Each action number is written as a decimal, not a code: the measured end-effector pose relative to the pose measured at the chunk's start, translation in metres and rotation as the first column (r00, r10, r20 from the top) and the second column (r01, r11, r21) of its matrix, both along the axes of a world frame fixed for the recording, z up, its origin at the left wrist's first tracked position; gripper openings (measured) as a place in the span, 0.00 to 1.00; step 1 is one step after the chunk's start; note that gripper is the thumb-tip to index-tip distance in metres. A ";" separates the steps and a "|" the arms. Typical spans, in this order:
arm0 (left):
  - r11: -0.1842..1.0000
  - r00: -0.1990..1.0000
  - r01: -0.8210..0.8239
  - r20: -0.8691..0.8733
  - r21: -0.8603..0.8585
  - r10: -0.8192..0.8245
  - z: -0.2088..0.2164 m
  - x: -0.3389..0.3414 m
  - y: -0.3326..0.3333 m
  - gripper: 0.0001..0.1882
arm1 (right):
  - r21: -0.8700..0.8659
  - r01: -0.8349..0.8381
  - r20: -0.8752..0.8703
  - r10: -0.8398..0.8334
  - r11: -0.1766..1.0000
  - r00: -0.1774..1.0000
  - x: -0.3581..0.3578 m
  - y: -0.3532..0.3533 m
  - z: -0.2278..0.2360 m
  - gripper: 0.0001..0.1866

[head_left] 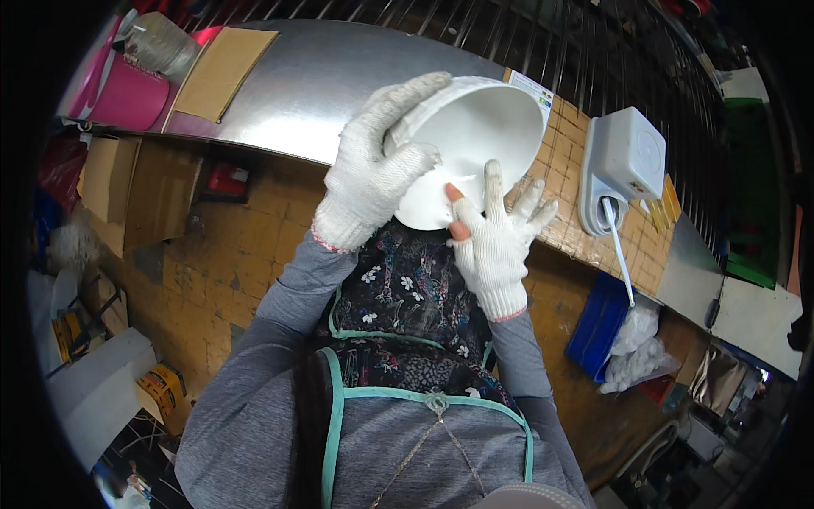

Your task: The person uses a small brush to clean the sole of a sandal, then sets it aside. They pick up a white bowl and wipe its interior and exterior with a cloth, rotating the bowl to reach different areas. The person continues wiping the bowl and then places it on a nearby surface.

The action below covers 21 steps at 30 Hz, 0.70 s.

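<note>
A deep white plastic bowl [500, 119], with a lip or spout at its near left side, is tilted in front of my apron. My left hand [365, 161], in a white knit glove, is closed round its left wall, with the thumb over the rim. My right hand [493, 246] wears a similar glove with two bare fingertips poking out. Those two fingertips pinch the bowl's near edge beside the lip, while the other fingers stay spread inside and over the rim. Any small thing between the fingertips is hidden.
Behind the bowl runs a metal-topped bench [297, 76]. On it are a flat cardboard piece [227, 72], a pink bucket [127, 93] and, at right, a white device [627, 157] with a pale strip sticking out. A blue crate [598, 322] and plastic bags [636, 356] lie below right.
</note>
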<state>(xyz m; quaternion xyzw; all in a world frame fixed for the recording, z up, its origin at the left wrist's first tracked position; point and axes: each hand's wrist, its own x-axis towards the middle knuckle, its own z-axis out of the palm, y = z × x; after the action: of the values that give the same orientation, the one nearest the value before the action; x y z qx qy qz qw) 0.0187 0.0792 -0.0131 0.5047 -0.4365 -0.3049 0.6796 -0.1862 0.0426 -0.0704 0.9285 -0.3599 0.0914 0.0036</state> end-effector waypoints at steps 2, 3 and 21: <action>1.000 0.999 0.013 -0.047 -0.008 -0.013 -0.002 -0.001 0.000 0.35 | -0.113 0.042 0.010 -0.042 0.993 0.999 0.006 -0.013 0.000 0.28; 0.999 1.000 -0.019 0.005 -0.026 0.019 -0.003 -0.001 0.002 0.35 | -0.201 0.042 -0.035 -0.050 0.979 0.998 0.007 -0.017 0.002 0.29; 0.934 0.857 -0.258 0.389 -0.245 0.339 -0.018 -0.028 0.025 0.36 | 0.202 0.201 0.061 -0.217 0.959 0.974 -0.021 0.039 0.003 0.29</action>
<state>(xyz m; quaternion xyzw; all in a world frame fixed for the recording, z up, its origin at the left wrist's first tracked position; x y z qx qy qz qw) -0.0095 0.1044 -0.0310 0.5554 -0.5165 -0.0363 0.6507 -0.2068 0.0812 -0.0671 0.8766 -0.4630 0.0932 -0.0922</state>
